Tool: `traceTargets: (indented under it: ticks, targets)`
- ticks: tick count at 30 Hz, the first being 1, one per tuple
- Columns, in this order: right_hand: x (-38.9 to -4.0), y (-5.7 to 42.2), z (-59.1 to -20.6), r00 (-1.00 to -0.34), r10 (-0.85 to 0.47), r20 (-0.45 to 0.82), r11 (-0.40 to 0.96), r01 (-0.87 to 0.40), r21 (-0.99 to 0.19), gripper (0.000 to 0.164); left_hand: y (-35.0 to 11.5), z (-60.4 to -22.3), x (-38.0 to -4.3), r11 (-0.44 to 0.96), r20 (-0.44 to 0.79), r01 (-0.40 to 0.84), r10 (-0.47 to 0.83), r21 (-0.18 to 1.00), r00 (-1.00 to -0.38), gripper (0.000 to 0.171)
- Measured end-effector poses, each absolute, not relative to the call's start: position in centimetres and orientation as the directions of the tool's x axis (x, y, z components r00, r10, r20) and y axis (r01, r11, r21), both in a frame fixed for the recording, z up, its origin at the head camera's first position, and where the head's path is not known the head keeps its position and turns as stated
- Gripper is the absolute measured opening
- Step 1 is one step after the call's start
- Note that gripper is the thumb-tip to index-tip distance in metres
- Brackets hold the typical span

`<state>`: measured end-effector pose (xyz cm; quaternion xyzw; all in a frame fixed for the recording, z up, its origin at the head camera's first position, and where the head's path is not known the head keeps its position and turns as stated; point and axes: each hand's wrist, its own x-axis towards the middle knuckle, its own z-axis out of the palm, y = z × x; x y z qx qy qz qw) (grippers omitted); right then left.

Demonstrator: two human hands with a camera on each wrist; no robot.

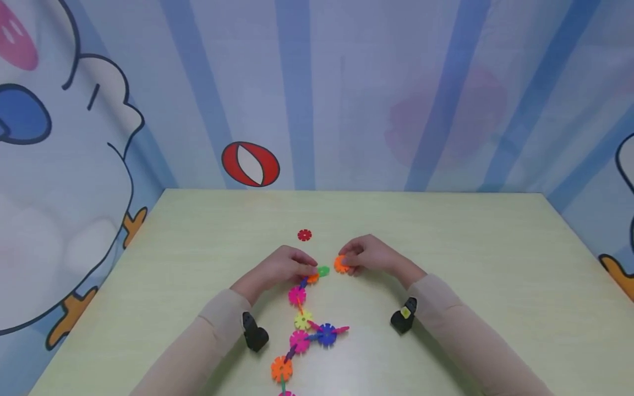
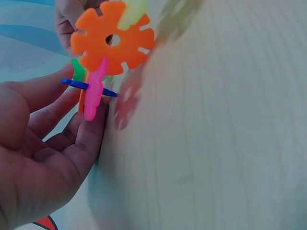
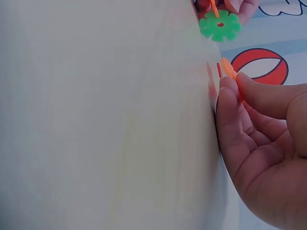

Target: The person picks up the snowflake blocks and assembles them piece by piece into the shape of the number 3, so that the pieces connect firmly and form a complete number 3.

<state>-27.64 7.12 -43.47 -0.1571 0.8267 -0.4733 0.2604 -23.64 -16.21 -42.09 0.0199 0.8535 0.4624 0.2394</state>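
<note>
Slotted plastic snowflake discs are joined edge to edge in a many-coloured chain (image 1: 299,341) running up the table. At its far end my left hand (image 1: 282,267) pinches the chain near an orange disc (image 1: 312,279). A green disc (image 3: 220,26) sticks out from that end, its face showing in the right wrist view. My right hand (image 1: 372,256) pinches a separate orange snowflake disc (image 1: 340,264) between thumb and fingers. That disc is a small gap to the right of the green one. In the left wrist view, pink and blue discs hang beside my left fingers (image 2: 86,139).
A loose red disc (image 1: 304,235) lies on the pale wooden table (image 1: 470,247), beyond both hands. From the chain a side branch with a blue disc (image 1: 327,335) points right. A printed curtain (image 1: 346,110) stands behind the table. Black devices (image 1: 255,333) sit at both wrists.
</note>
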Motion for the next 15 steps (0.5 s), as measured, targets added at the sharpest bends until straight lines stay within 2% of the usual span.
traceTargets:
  ticks: [8, 15]
  targets:
    - [-26.3, 6.7, -43.2, -0.792, -0.539, -0.288, 0.455, 0.014, -0.89, 0.025, -16.3, -42.3, -23.7, 0.59, -0.373, -0.168, 0.245, 0.79, -0.895, 0.022]
    - [-25.8, 6.4, -43.2, -0.8, -0.532, -0.276, 0.433, 0.023, -0.901, 0.026, -16.3, -42.5, -23.7, 0.58, -0.337, -0.129, 0.265, 0.804, -0.904, 0.018]
